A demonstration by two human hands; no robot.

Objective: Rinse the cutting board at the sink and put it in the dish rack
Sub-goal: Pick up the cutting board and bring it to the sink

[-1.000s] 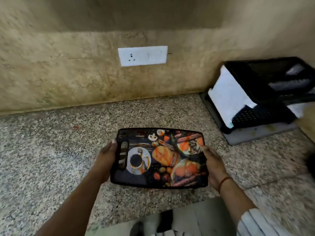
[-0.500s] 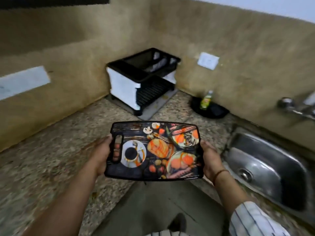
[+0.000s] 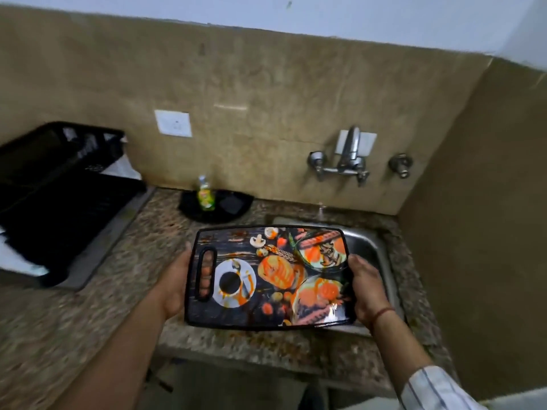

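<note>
Both arms stretched forward from the near edge, forearms angled inward toward the middle. Left hand (image 3: 174, 284) clamped on the left short edge of the cutting board (image 3: 268, 276), thumb up along the rim, fingers tucked underneath and showing through the handle slot. Right hand (image 3: 365, 291) gripping the right short edge, thumb on top, fingers curled below out of sight. Left forearm bare. Red thread around the right wrist; striped sleeve (image 3: 435, 390) pushed up on the right forearm.

home kitchen | steel sink (image 3: 374, 247), wall tap (image 3: 344, 161), granite counter (image 3: 118, 276), dish rack (image 3: 59, 184)
</note>
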